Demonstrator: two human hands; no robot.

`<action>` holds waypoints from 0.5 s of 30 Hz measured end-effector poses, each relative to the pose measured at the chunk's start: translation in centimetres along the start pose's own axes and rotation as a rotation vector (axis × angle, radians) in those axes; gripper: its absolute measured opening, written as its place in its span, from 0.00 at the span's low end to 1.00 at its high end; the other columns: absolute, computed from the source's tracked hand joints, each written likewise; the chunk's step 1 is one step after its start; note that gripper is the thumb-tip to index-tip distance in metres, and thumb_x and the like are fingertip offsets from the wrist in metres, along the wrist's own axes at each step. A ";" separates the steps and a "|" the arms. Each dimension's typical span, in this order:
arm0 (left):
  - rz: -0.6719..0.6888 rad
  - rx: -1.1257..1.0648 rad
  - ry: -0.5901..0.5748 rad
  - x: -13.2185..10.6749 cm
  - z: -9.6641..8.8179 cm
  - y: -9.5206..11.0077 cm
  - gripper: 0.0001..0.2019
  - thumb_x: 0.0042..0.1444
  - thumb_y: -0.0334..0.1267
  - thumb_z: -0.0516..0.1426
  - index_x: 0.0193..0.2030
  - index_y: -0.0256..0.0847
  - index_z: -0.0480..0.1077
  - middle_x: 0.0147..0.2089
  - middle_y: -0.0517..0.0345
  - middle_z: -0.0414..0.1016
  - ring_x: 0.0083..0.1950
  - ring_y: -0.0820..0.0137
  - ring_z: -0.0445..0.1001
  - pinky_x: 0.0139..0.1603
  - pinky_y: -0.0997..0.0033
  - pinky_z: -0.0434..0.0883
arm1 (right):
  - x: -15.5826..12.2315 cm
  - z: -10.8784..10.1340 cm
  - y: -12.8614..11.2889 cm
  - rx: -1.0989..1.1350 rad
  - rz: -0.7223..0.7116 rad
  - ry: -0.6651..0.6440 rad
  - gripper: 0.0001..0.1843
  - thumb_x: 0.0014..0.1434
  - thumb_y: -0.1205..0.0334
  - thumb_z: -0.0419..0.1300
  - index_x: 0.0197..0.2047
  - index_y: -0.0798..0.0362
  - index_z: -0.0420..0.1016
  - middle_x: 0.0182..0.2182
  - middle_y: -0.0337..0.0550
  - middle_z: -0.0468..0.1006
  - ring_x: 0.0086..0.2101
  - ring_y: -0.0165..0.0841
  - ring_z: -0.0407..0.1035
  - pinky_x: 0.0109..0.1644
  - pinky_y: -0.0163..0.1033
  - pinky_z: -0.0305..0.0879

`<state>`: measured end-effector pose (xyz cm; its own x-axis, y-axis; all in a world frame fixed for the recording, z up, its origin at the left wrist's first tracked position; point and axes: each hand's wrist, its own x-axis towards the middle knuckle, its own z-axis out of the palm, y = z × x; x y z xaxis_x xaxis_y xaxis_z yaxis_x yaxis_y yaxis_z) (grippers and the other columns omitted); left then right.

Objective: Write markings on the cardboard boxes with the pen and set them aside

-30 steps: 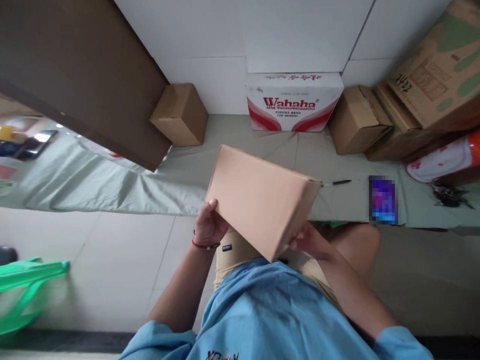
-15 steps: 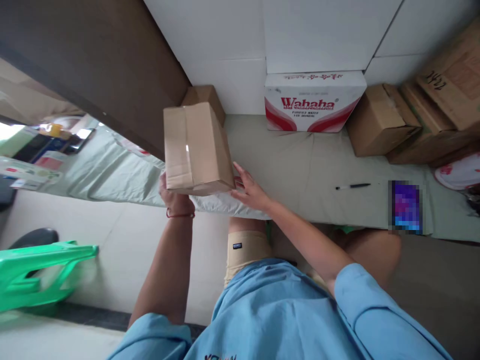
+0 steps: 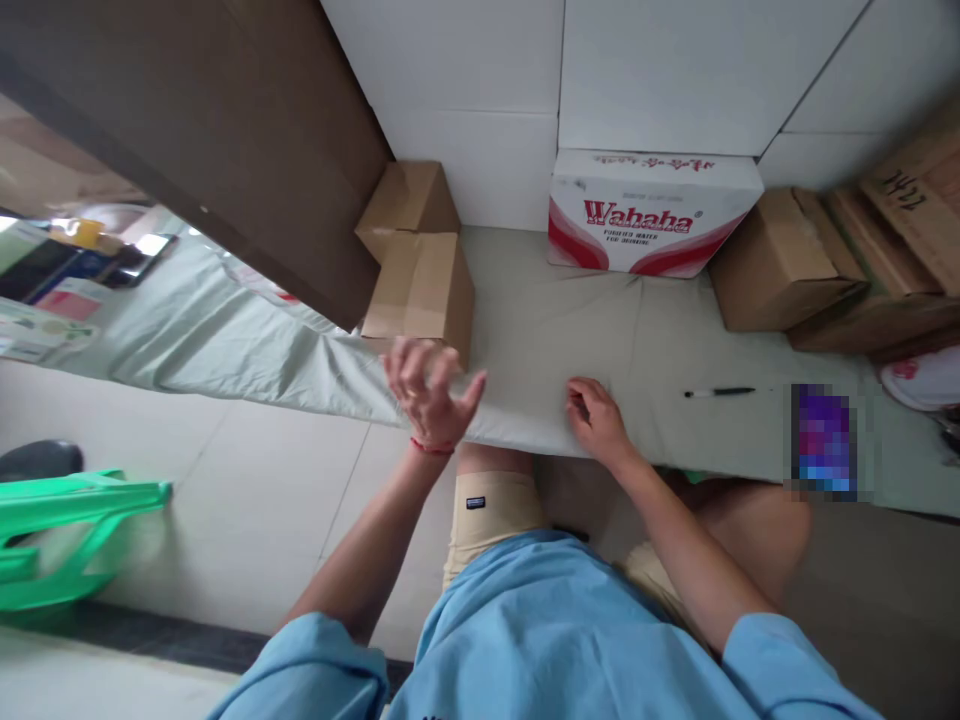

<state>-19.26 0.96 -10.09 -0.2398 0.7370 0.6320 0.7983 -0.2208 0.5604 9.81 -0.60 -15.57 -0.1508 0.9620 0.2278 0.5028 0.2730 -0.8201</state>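
Note:
A brown cardboard box with a strip of tape stands on the cloth-covered table, in front of a second cardboard box in the corner. My left hand, a red cord at its wrist, is at the near side of the front box. Its fingers are spread, holding nothing; whether they still touch the cardboard I cannot tell. Farther right, my right hand is at the table's near edge, apart from the box. Its fingers curl loosely with a gap toward the thumb, and nothing shows in them.
A dark brown panel borders the boxes on the left. Against the wall stands a white and red Wahaha carton, with more cardboard boxes beside it. A pen and a blurred-out screen lie at right. A green stool stands lower left.
The box has gone from between my hands to standing on the table before the corner box. Both hands have let go; my right hand has drawn away to the right.

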 end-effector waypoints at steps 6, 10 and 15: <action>-0.273 -0.024 0.088 6.3 -0.5 -0.8 0.66 0.47 0.58 0.76 0.83 0.40 0.45 0.84 0.31 0.46 0.87 0.37 0.39 0.85 0.33 0.39 | -0.5 -1.0 0.3 -0.048 0.040 0.110 0.16 0.67 0.62 0.55 0.55 0.55 0.76 0.48 0.54 0.81 0.43 0.36 0.77 0.52 0.46 0.77; -0.306 -0.014 0.026 6.5 -0.2 -0.3 0.64 0.48 0.54 0.76 0.84 0.42 0.46 0.85 0.34 0.46 0.87 0.38 0.38 0.84 0.32 0.43 | -0.5 -0.7 0.0 -0.051 -0.003 0.076 0.13 0.67 0.62 0.56 0.50 0.54 0.79 0.46 0.52 0.82 0.42 0.36 0.77 0.53 0.46 0.75; -0.321 0.086 0.028 6.3 -0.8 0.1 0.57 0.50 0.45 0.74 0.82 0.43 0.50 0.82 0.39 0.54 0.82 0.39 0.50 0.82 0.33 0.52 | -0.5 -0.7 0.2 -0.045 -0.053 0.048 0.11 0.67 0.65 0.56 0.44 0.52 0.80 0.43 0.50 0.83 0.44 0.37 0.78 0.54 0.44 0.75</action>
<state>-21.15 5.12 -5.64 -0.5009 0.7421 0.4453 0.7227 0.0756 0.6870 10.57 -1.05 -15.52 -0.1376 0.9451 0.2964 0.5328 0.3229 -0.7822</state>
